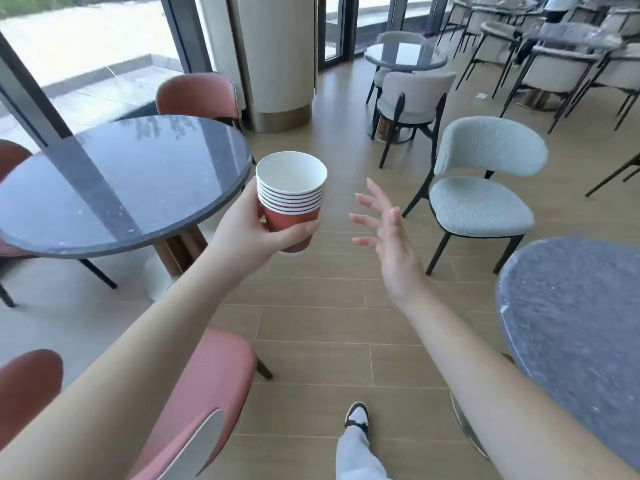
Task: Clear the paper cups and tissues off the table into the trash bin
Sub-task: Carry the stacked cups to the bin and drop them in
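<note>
From the head view, the left hand (pixel 256 226) wraps its fingers and thumb round the red bottom of a stack of paper cups (pixel 291 199), held up in the air just past the edge of the round dark tabletop (pixel 114 181). The right hand (pixel 388 240) is spread wide and holds nothing. The cups look light and easy to squash (white inside, ringed rims on top), so a soft hold low down seems best.

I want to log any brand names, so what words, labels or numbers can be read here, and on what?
None can be read.
Stack of paper cups, held in the left hand: plain red and white, no print showing.
Tables, chairs, floor: no lettering visible.
</note>
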Tool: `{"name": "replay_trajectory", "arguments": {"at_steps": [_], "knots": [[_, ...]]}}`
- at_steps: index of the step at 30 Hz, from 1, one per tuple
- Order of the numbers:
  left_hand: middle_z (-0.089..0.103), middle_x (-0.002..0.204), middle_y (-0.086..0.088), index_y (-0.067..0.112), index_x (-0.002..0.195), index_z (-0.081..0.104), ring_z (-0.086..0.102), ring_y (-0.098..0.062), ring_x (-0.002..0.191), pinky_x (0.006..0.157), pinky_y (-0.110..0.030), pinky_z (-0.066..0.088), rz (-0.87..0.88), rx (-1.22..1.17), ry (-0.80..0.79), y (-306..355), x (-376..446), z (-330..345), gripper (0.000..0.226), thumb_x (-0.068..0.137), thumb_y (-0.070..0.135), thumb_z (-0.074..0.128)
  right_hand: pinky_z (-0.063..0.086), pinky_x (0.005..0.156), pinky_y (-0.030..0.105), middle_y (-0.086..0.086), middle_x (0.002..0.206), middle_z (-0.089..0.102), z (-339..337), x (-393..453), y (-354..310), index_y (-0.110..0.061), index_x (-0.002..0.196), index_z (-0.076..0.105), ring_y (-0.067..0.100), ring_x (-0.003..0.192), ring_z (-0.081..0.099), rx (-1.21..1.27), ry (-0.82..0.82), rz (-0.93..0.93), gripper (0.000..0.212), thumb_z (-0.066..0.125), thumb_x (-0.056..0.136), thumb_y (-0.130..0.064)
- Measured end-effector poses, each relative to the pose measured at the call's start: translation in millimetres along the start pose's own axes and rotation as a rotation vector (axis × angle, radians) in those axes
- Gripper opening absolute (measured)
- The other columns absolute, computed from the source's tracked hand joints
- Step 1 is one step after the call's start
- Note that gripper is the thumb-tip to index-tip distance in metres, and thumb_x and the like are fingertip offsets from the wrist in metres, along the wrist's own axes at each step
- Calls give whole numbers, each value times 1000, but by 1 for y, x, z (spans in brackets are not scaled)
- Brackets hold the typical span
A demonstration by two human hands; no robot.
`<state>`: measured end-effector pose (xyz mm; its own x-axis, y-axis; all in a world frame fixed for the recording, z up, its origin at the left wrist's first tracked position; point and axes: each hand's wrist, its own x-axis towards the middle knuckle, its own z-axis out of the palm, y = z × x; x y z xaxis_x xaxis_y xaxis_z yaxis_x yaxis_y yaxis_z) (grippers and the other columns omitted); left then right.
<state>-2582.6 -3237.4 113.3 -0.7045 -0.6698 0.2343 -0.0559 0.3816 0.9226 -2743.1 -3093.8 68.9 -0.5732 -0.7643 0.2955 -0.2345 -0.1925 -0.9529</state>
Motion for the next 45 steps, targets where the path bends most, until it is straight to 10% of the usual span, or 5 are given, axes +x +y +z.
{"name": "replay_trajectory", "arguments": {"at_steps": [45], "knots": [[73, 114, 17, 34, 132, 56, 68, -1, 106, 79, -17, 57, -38, 14, 307, -205, 807, -107, 83, 58, 49, 89, 47, 104, 37, -17, 144, 49, 52, 868, 221, -53, 140, 35, 5, 129, 51, 95, -243, -137, 73, 20, 80, -91]]}}
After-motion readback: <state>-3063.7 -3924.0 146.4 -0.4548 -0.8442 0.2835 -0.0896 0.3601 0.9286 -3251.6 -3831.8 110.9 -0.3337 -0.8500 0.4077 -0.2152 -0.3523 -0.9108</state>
